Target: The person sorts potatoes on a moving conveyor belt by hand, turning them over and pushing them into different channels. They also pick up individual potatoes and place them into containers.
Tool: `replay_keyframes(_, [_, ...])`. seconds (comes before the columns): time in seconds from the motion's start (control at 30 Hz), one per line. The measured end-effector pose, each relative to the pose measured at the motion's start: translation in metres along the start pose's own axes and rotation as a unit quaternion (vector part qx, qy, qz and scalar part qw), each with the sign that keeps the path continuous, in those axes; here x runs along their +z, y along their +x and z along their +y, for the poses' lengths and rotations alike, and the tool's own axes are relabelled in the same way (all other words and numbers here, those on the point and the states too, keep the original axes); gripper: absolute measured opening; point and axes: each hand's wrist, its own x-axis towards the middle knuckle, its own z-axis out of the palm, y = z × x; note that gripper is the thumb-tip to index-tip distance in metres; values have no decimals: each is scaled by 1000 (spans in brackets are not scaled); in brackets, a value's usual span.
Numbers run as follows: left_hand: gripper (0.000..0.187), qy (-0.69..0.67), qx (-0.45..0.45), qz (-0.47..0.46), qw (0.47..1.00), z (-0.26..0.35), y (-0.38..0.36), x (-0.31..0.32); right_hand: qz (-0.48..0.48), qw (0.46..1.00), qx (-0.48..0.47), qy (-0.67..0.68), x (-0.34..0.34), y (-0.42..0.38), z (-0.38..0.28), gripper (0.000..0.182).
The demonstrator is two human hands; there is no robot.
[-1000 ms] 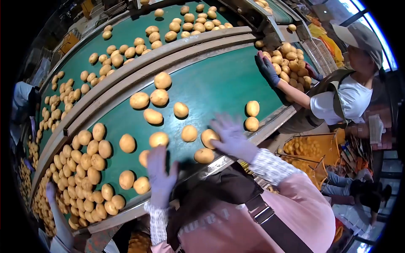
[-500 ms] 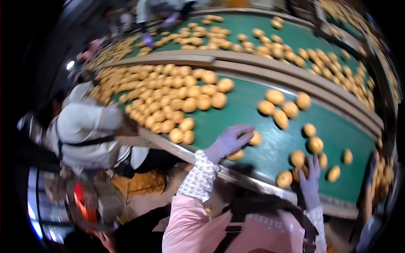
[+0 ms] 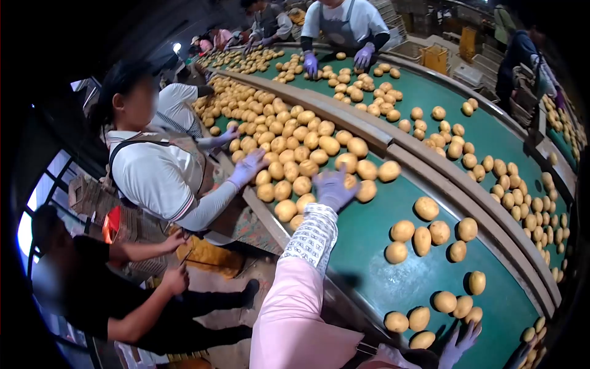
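Both hands wear purple gloves: the left hand (image 3: 334, 187) is stretched forward with fingers spread, hovering over the near edge of a dense pile of potatoes (image 3: 289, 144) on a green conveyor belt (image 3: 369, 240), gripping nothing. Low at the frame's bottom, the right hand (image 3: 460, 345) shows splayed fingertips just below loose potatoes (image 3: 430, 307). Left of the outstretched hand, a co-worker's gloved hand (image 3: 247, 167) touches the same pile.

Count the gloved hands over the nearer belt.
4: the person's left hand above the potato pile, their right hand at the bottom edge, a co-worker's hand at the pile's side, another hand beyond it. Farther ones may be hidden.
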Motion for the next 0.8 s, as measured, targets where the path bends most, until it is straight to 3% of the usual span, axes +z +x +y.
replay_keyframes(0.03, [79,-29,57,10,998,12,-18,5,-12,996,54,68,10,2,1,48])
replay_keyframes(0.07, [78,-47,89,-15,995,34,-41,-4,-133,964,192,128,-4,50,-34,51])
replay_keyframes(0.1, [76,-67,119,-42,990,56,-64,-13,-115,949,128,266,3,82,-47,54])
replay_keyframes(0.13, [73,-134,163,17,977,68,-80,20,-192,959,76,194,18,112,-49,56])
replay_keyframes(0.17, [71,-181,193,12,964,81,-102,21,-208,935,45,283,16,144,-75,55])
replay_keyframes(0.2, [69,-228,227,7,947,92,-119,11,-215,945,-48,244,26,174,-86,54])
replay_keyframes(0.23, [66,-319,237,-77,914,98,-135,-12,-221,942,-129,219,50,197,-87,57])
replay_keyframes(0.27, [62,-398,242,-164,869,98,-150,-44,-267,925,-150,224,68,219,-95,62])
replay_keyframes(0.3, [56,-439,161,-245,849,94,-152,-77,-249,933,-172,192,92,228,-103,66])
replay_keyframes(0.33, [47,-488,128,-102,857,79,-150,-54,-209,946,-198,149,113,238,-112,69])
replay_keyframes(0.37, [43,-419,113,49,900,63,-134,-38,-264,942,-168,121,110,252,-128,72])
replay_keyframes(0.4, [48,-356,25,4,934,54,-122,-54,-260,947,-147,121,145,240,-126,78])
replay_keyframes(0.43, [52,-301,90,84,946,32,-112,-31,-370,912,-79,157,121,236,-139,84])
replay_keyframes(0.47, [55,-250,155,169,941,29,-102,-4,-376,910,-154,84,114,226,-142,90])
replay_keyframes(0.53, [57,-78,275,191,939,83,-125,-22,-391,904,-153,79,92,201,-137,78])
replay_keyframes(0.57, [58,-3,332,203,921,114,-144,-29,-462,871,-155,59,74,197,-130,67])
replay_keyframes(0.67, [54,-83,391,39,916,196,-215,-47,-283,920,-256,85,17,129,-77,50])
replay_keyframes(0.7, [51,-199,386,-83,897,214,-238,-43,-314,915,-223,120,-7,118,-59,47])
replay_keyframes(0.73, [50,-304,377,-90,870,231,-273,-41,-339,907,-193,158,-36,110,-38,45])
replay_keyframes(0.77, [49,-315,416,-107,846,231,-295,-51,-368,893,-163,200,-49,99,-32,43])
replay_keyframes(0.8, [48,-327,453,-125,820,232,-317,-62,-325,915,-154,182,-66,77,-12,41])
